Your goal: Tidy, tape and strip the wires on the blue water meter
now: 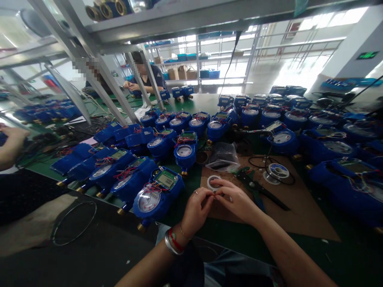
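My left hand [199,205] and my right hand [235,199] meet over the near edge of a brown board [308,211]. Both have thumb and fingers pinched together, tip to tip; whatever lies between them is too small to make out. Just beyond the fingertips is a small white ring-shaped spool [210,182], partly covered by my right hand. To the right lie green-handled cutters [254,185] and a reel of wire [277,172]. Left of my hands stands a blue water meter [160,195] with a lit display and loose coloured wires.
Rows of blue meters [281,137] fill the bench on both sides and at the back. A clear plastic bag [224,156] lies beyond my hands. Overhead runs a metal shelf [179,28]. Across the bench sits a person [152,77]; another person's hand [13,139] shows at far left.
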`<move>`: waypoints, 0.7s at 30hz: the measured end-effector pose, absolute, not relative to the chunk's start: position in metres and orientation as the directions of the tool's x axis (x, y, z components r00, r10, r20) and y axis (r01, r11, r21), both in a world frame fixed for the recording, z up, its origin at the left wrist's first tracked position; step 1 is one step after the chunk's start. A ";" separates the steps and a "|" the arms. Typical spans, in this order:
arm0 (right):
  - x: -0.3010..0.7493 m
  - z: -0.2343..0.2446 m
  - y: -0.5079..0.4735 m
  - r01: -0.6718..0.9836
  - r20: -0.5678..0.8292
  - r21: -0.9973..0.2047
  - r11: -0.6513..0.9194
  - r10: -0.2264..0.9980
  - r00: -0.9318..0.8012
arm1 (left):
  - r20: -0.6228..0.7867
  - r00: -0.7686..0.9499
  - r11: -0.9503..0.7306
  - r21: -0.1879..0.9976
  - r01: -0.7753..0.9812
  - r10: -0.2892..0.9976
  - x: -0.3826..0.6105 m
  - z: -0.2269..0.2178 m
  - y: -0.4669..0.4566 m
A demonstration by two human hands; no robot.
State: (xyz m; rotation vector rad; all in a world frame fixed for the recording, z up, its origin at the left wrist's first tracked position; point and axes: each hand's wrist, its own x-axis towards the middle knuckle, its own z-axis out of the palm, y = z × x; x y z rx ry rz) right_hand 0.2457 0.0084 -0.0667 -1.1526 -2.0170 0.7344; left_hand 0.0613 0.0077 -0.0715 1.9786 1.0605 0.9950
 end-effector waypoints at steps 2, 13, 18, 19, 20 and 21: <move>0.246 -0.065 0.008 0.493 0.299 -0.749 0.443 0.889 -0.346 | 0.302 0.383 -0.441 0.825 0.354 0.873 0.062 -0.071 0.008; 0.247 -0.062 0.008 0.475 0.301 -0.758 0.446 0.886 -0.353 | 0.298 0.376 -0.436 0.821 0.368 0.877 0.062 -0.075 0.008; 0.246 -0.060 0.007 0.469 0.313 -0.760 0.449 0.887 -0.341 | 0.293 0.323 -0.407 0.828 0.386 0.900 0.060 -0.075 0.008; 0.246 -0.059 0.007 0.468 0.315 -0.759 0.453 0.884 -0.344 | 0.292 0.320 -0.405 0.828 0.388 0.902 0.060 -0.075 0.008; 0.246 -0.059 0.007 0.464 0.319 -0.757 0.460 0.880 -0.352 | 0.291 0.321 -0.405 0.828 0.387 0.901 0.060 -0.075 0.008; 0.246 -0.059 0.007 0.460 0.323 -0.754 0.469 0.874 -0.362 | 0.291 0.323 -0.407 0.828 0.386 0.900 0.060 -0.076 0.008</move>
